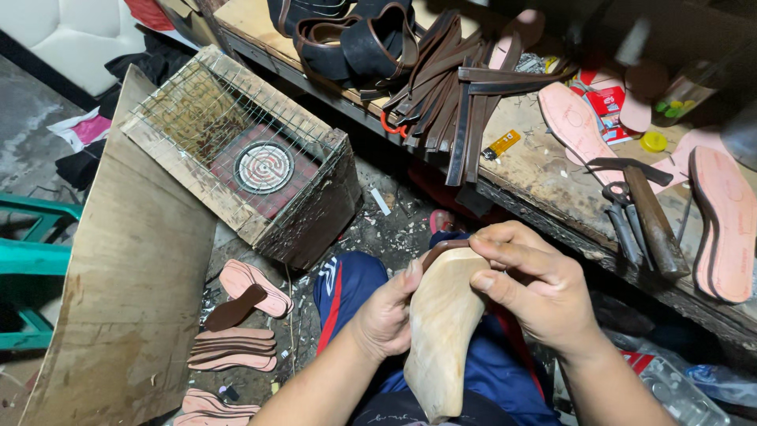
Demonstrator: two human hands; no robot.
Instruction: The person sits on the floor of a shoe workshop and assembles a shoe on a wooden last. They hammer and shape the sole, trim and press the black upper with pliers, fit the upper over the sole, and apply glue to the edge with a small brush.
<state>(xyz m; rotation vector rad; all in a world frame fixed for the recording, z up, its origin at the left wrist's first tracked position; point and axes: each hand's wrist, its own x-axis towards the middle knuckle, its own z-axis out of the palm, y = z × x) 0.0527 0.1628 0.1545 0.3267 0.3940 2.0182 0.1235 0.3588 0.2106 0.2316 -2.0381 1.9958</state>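
1. Workbench [544, 170] runs along the upper right, scuffed wood, and carries most of the clutter.
2. Board [130, 315], a big sheet of plywood, leans at the left beside a wooden box.
3. Box [315, 213] is topped with wire mesh; a round coil heater [264, 166] shows through the mesh.
4. Straps [449, 87], dark brown, lie in a fanned pile on the workbench, some hanging over its edge, next to black sandal uppers [355, 39].
5. Last [441, 331], a pale wooden foot form, sits low in the middle of the view over the person's blue-trousered lap, toe end up, well below the workbench edge.
6. Right hand [536, 284] is closed over the top of the last, fingers curled, thumb pressing a brown strip [445, 246] against the wood.
7. Left hand [386, 315] grips the last from the left side, thumb up along its edge, touching the same strip.
8. Pink insoles [729, 221] lie on the workbench at the far right; another [572, 118] lies farther back.
9. Hammer [650, 217] rests on the workbench near the right hand, with pincers [623, 221] just beside it.
10. Floor soles [236, 347] are stacked below the box, more of them [256, 288] just above.
11. Yellow lid [653, 141] lies near the back insole.
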